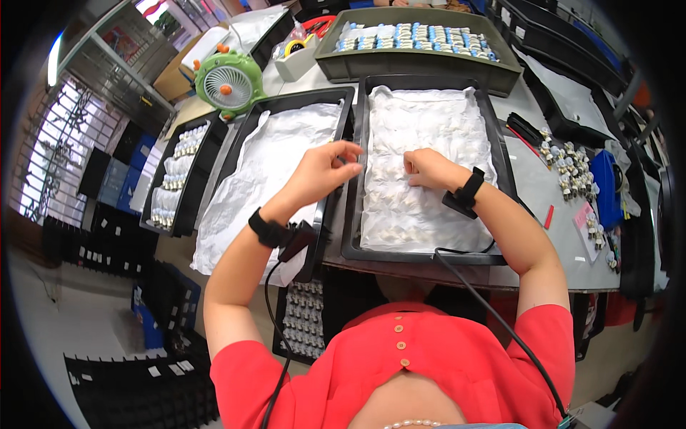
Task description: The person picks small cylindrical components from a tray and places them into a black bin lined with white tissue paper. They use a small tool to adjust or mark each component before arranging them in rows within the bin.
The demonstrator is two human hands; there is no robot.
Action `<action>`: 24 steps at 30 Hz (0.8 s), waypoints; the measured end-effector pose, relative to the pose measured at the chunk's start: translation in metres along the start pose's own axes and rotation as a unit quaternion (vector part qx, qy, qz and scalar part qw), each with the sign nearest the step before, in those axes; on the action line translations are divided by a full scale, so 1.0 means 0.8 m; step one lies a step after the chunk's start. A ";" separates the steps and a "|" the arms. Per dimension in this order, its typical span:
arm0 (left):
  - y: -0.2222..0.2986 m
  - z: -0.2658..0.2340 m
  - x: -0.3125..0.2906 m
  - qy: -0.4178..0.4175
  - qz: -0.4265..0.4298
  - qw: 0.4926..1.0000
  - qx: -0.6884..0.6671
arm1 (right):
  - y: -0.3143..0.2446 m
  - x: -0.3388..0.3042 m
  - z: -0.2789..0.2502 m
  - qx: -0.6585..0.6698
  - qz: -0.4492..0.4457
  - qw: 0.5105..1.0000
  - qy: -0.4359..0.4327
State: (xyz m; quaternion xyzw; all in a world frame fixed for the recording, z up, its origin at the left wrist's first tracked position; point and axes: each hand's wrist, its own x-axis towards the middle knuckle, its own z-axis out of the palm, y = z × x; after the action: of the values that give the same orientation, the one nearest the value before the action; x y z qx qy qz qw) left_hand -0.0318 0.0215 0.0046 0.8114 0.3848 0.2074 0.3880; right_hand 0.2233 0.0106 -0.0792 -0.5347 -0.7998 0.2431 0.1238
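Observation:
My left hand hovers beside the left rim of a black tray, its thumb and fingers apart with nothing between them. Inside that tray, white sheeting covers rows of small lumps. My right hand is over the middle of the sheeting, its fingers bent together in a pinch. Whatever the fingertips hold, if anything, is hidden from me. Left of this tray stands another black tray, lined with loose white sheeting that hangs over its near edge.
A green fan stands behind the left tray. At the back is a large bin of small blue-and-white pieces. Small figurine-like parts, a red stick and a blue container lie right. Cables run from both wrists.

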 end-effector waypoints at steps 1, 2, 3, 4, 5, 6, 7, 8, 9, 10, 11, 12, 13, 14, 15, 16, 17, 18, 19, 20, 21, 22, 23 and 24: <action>0.001 0.002 -0.003 -0.013 -0.003 1.000 0.007 | -0.001 0.000 0.000 0.002 -0.003 1.000 -0.001; 0.005 0.004 -0.005 -0.022 -0.012 1.000 0.002 | 0.002 0.000 0.004 0.004 -0.004 1.000 -0.002; 0.010 0.006 -0.005 -0.031 -0.022 0.999 -0.004 | 0.004 -0.001 0.005 0.006 -0.005 1.000 -0.003; 0.011 0.008 -0.004 -0.032 -0.017 0.999 -0.013 | 0.005 -0.001 0.005 -0.003 -0.005 1.000 0.005; 0.009 0.011 -0.004 -0.031 -0.012 0.999 -0.022 | 0.009 0.001 0.007 -0.003 -0.010 0.999 0.034; 0.010 0.013 -0.002 -0.031 -0.008 0.999 -0.032 | 0.014 0.005 0.009 -0.003 -0.015 0.998 0.064; 0.016 0.016 -0.002 -0.032 -0.005 0.999 -0.031 | 0.019 0.007 0.007 -0.003 -0.019 0.995 0.094; 0.019 0.021 -0.005 -0.030 -0.007 0.999 -0.031 | 0.013 0.004 0.000 0.029 -0.016 0.992 0.120; 0.023 0.023 -0.005 -0.029 -0.010 0.999 -0.030 | 0.010 -0.001 -0.005 -0.030 -0.003 0.985 0.167; 0.016 0.026 -0.001 -0.034 -0.006 0.999 -0.019 | 0.007 -0.008 -0.008 -0.089 0.011 0.973 0.213; 0.019 0.030 0.001 -0.039 -0.002 0.999 -0.023 | 0.008 -0.014 -0.008 -0.147 0.028 0.955 0.258; 0.022 0.035 0.003 -0.043 0.002 0.999 -0.026 | 0.019 -0.014 -0.005 -0.158 0.102 0.963 0.191; 0.025 0.039 0.005 -0.047 0.005 0.998 -0.029 | 0.024 -0.010 -0.008 -0.147 0.114 0.972 0.141; 0.027 0.041 0.007 -0.047 0.008 0.998 -0.039 | 0.027 -0.005 -0.013 -0.136 0.124 0.979 0.086; 0.030 0.044 0.007 -0.050 0.009 0.998 -0.046 | 0.028 -0.003 -0.015 -0.125 0.133 0.983 0.032; 0.033 0.047 0.007 -0.053 0.011 0.997 -0.052 | 0.027 -0.003 -0.013 -0.126 0.129 0.983 0.033; 0.035 0.050 0.008 -0.054 0.013 0.997 -0.059 | 0.027 -0.003 -0.014 -0.096 0.133 0.986 0.038; 0.036 0.054 0.009 -0.059 0.013 0.997 -0.054 | 0.029 -0.004 -0.014 -0.067 0.136 0.988 0.043; 0.035 0.057 0.010 -0.063 0.012 0.997 -0.049 | 0.031 -0.004 -0.014 -0.037 0.139 0.988 0.048; 0.034 0.061 0.012 -0.068 0.012 0.997 -0.044 | 0.035 -0.003 -0.016 -0.029 0.143 0.988 0.042; 0.030 0.064 0.014 -0.066 0.018 0.996 -0.051 | 0.041 -0.001 -0.017 -0.020 0.147 0.988 0.037; 0.024 0.067 0.016 -0.063 0.023 0.996 -0.057 | 0.044 0.001 -0.018 -0.012 0.151 0.988 0.031; 0.018 0.069 0.019 -0.061 0.030 0.996 -0.066 | 0.043 0.000 -0.022 -0.008 0.131 0.989 0.060; 0.015 0.070 0.020 -0.057 0.029 0.995 -0.072 | 0.042 -0.002 -0.027 -0.003 0.112 0.990 0.089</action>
State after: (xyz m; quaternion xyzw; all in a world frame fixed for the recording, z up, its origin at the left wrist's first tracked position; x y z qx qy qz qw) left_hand 0.0193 0.0028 -0.0195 0.8024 0.3227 0.1988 0.4610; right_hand 0.2605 0.0249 -0.0781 -0.6405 -0.7218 0.2042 0.1646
